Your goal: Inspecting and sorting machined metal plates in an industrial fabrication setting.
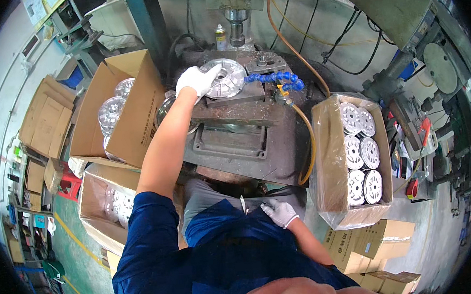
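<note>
My left hand (198, 81), in a white glove, grips the left side of a round silver metal disc (232, 77), its thumb lying over the top. The disc has a hole in its middle and rests on a metal fixture block (235, 97) below the drill press head (237, 26). Blue segmented coolant hose (273, 77) reaches to the disc's right edge. My right hand (279, 212), also gloved, lies on my lap with its fingers apart, holding nothing. Another shiny metal part (163, 111) sits beside my left forearm, partly hidden by it.
On the left stand an open carton (143, 93) with several discs and a lower plastic-lined carton (95, 211). A carton (323, 157) of stacked discs stands on the right. A spray can (220, 37) is behind the fixture; an orange hose (312, 136) curves down the table's right side.
</note>
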Demonstrator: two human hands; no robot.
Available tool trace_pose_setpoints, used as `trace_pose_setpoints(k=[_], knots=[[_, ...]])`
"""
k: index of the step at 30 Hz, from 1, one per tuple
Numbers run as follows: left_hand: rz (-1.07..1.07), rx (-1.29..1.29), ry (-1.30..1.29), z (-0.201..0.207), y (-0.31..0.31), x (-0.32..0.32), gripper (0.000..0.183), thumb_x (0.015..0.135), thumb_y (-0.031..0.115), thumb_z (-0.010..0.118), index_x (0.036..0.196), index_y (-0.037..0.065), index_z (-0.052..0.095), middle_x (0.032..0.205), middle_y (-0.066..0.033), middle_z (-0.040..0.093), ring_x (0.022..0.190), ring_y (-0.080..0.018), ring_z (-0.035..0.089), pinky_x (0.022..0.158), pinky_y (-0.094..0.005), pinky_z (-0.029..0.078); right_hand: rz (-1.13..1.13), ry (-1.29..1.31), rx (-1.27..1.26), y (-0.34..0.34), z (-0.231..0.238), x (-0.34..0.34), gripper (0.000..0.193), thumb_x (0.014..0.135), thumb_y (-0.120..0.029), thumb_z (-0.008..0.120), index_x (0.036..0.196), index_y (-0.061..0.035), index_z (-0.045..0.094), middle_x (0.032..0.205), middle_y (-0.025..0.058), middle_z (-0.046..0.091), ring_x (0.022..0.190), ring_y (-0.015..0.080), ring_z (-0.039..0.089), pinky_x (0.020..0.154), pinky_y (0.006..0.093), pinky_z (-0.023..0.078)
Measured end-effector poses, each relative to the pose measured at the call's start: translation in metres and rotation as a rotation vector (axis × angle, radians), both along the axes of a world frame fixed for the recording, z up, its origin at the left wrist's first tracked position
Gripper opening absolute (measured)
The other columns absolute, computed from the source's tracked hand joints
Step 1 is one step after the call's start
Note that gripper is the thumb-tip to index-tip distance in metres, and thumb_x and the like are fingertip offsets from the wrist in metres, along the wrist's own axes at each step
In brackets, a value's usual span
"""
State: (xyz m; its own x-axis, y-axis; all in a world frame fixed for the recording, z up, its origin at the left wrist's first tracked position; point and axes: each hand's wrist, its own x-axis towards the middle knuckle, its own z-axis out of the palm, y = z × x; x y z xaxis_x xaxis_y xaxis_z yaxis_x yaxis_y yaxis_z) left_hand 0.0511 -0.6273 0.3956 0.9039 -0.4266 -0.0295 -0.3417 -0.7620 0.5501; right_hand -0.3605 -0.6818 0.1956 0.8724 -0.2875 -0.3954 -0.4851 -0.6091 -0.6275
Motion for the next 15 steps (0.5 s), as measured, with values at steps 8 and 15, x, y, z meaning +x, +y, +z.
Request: trace_pose_setpoints(k=[8,15], knots=[[-0.043,0.012,0.039,0.004,0.004,0.009,0.081,0.072,0.068,0.056,0.104,-0.005,0.065,0.105,-0.0237,0.064,0.102,-0.0342,0.061,0.087,-0.0375,0.046,0.013,-0.012,-0.063,-0.001,-0.004,0.004,0.046,0.09,-0.046,0.049,0.11,-0.0062,0.059,0.093,0.0242,0.064,0.091,0.0409,0.061,0.078,0.0463,0.049],[-0.06,-0.152,0.0,-0.007,0.007,0.008,0.077,0.072,0.064,0.06,0.105,-0.005,0.064,0.106,-0.0232,0.064,0.104,-0.0337,0.06,0.089,-0.0372,0.045,0.002,-0.067,0.024,0.007,-0.018,0.005,0.049,0.09,-0.047,0.051,0.109,-0.0023,0.059,0.097,0.0254,0.064,0.093,0.0388,0.062,0.081,0.0449,0.047]])
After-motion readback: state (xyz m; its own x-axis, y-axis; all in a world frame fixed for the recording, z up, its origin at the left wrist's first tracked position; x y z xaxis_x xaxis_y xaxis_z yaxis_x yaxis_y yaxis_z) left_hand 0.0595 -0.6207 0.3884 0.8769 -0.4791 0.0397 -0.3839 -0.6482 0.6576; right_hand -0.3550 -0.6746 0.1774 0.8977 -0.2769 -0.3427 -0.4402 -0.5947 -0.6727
